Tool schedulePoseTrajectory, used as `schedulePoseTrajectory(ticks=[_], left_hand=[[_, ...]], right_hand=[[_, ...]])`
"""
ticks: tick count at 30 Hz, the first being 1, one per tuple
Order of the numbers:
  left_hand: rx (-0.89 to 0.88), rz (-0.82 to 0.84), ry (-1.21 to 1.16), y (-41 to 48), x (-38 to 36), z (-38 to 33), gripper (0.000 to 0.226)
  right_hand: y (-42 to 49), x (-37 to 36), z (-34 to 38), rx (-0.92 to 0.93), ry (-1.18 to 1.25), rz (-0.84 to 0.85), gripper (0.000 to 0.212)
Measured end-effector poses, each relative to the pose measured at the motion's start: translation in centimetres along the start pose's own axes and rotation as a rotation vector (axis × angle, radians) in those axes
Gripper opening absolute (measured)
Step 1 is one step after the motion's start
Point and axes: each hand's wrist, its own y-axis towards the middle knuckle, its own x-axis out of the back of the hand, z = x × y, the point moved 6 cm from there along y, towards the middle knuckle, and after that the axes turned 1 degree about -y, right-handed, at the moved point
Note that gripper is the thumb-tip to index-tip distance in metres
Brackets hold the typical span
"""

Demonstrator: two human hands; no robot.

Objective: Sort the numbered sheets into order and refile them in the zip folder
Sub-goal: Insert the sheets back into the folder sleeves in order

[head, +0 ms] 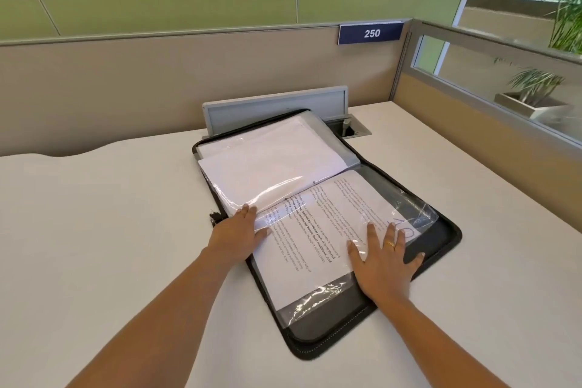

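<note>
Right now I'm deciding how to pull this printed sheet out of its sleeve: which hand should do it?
Probably the right hand: it lies flat on the printed sheet near the sleeve's loose edge. The left hand rests at the zip folder spine, steadying the pages.
</note>
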Motion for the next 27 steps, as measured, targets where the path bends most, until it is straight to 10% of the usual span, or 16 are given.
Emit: schedulePoseTrajectory(ticks=[20, 27], left_hand=[[0.001, 0.008, 0.024, -0.7, -0.1, 2.6, 0.068], [-0.039, -0.026, 0.094, 0.3, 1.3, 2.0, 0.065]], right_hand=[[-1.2, 0.2, 1.2, -0.192, 0.055, -0.019, 0.057], [-0.8, 0.2, 0.9, 0.023, -0.004, -0.031, 0.061]])
